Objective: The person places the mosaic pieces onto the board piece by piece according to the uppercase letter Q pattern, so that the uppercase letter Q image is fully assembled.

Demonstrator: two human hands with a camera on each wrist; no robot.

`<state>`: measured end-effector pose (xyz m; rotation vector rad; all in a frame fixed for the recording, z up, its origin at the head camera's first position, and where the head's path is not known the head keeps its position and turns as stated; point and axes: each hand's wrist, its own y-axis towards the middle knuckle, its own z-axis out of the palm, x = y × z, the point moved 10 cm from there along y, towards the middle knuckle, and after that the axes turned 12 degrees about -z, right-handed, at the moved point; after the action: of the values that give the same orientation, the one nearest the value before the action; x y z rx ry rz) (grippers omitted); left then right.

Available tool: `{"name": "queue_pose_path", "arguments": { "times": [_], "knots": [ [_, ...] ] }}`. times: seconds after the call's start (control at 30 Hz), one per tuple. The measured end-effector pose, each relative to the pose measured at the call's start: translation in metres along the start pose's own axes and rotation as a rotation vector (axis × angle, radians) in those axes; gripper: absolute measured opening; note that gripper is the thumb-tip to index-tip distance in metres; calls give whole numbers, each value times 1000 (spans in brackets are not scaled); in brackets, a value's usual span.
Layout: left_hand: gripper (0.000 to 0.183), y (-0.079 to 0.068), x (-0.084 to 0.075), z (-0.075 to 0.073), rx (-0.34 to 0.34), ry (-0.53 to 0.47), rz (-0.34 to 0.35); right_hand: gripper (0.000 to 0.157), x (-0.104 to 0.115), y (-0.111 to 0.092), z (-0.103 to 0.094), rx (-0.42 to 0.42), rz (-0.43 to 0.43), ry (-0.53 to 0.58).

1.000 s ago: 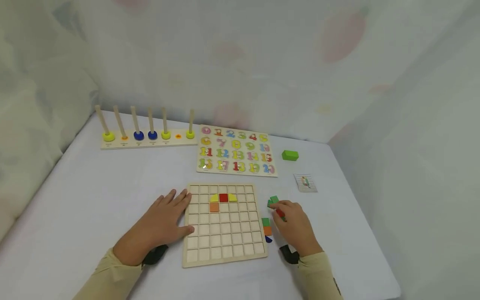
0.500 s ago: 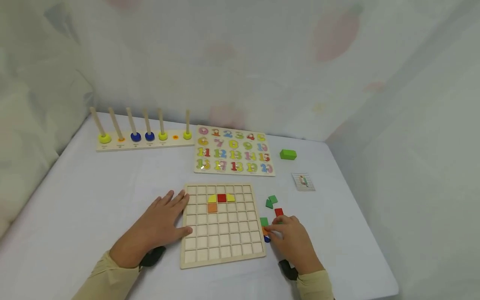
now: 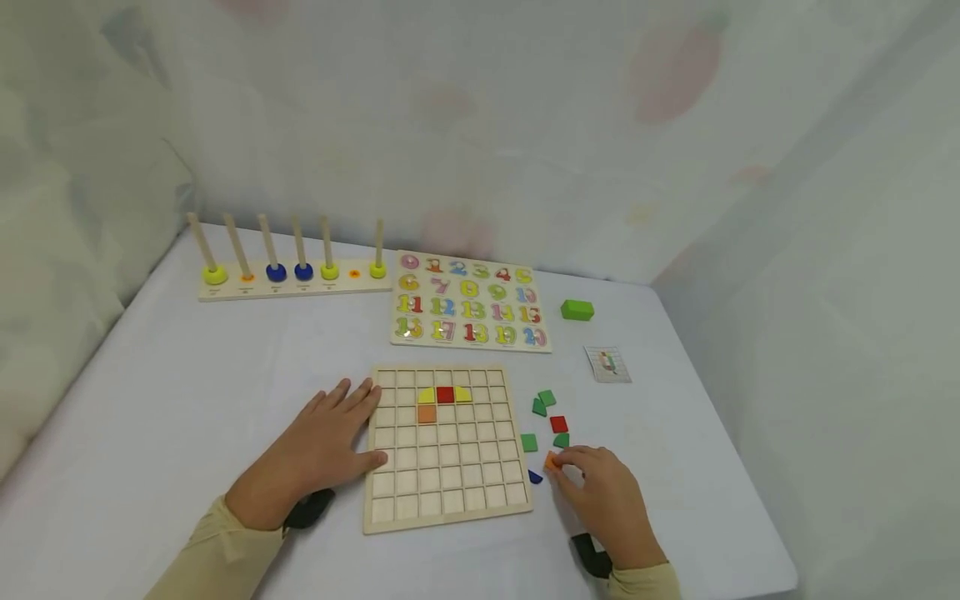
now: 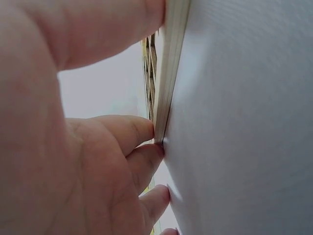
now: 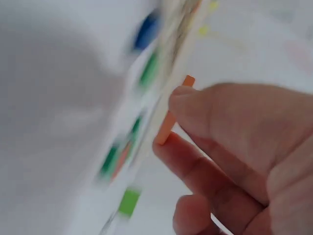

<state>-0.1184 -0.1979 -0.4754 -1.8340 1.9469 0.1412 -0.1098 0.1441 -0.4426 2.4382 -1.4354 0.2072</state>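
Note:
My right hand (image 3: 606,496) pinches an orange square tile (image 5: 168,125) between thumb and fingers, just right of the wooden grid board (image 3: 452,521). My left hand (image 3: 318,446) lies with fingers spread at the board's left edge, thumb and fingertips touching its frame. Set in the board's upper cells are a red square tile (image 3: 446,395), two yellow rounded tiles (image 3: 426,396) and another orange tile (image 3: 427,414). Beside the board's right edge lie a green square tile (image 3: 529,442) and a blue piece (image 3: 535,477). Further right are a loose red tile (image 3: 558,424) and several green pieces (image 3: 547,398).
A picture card (image 3: 608,365) lies at the right, with a green block (image 3: 577,310) behind it. A number puzzle board (image 3: 471,302) sits beyond the grid. At the back left stands a peg counting stand (image 3: 296,287) with coloured rings.
My right hand has moved from the green and red pieces down to the orange tile by the board, taken hold of it and drawn it to the right. The left hand stays put.

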Motion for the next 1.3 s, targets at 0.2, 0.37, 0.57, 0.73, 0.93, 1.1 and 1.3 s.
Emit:
{"name": "queue_pose_path", "arguments": {
  "times": [0.2, 0.37, 0.57, 0.73, 0.93, 1.1, 1.3],
  "knots": [
    [97, 9, -3, 4, 2, 1, 6, 19, 74, 39, 10, -19, -338, 9],
    [98, 13, -9, 8, 24, 1, 12, 15, 117, 73, 34, 72, -494, -51],
    [99, 15, -18, 11, 21, 11, 27, 9, 132, 98, 55, 140, -535, -199],
    [100, 14, -12, 11, -3, 30, 23, 15, 139, 97, 62, 218, -640, -164],
    [103, 11, 2, 13, -3, 30, -6, 26, 66, 100, 27, 134, -380, 120],
    [104, 11, 10, 13, 4, 21, -5, 24, -38, 89, -16, -67, 101, 108],
    [105, 10, 8, 11, 15, 11, -5, 26, -73, 81, -2, 29, 244, 62]
  ]
}}
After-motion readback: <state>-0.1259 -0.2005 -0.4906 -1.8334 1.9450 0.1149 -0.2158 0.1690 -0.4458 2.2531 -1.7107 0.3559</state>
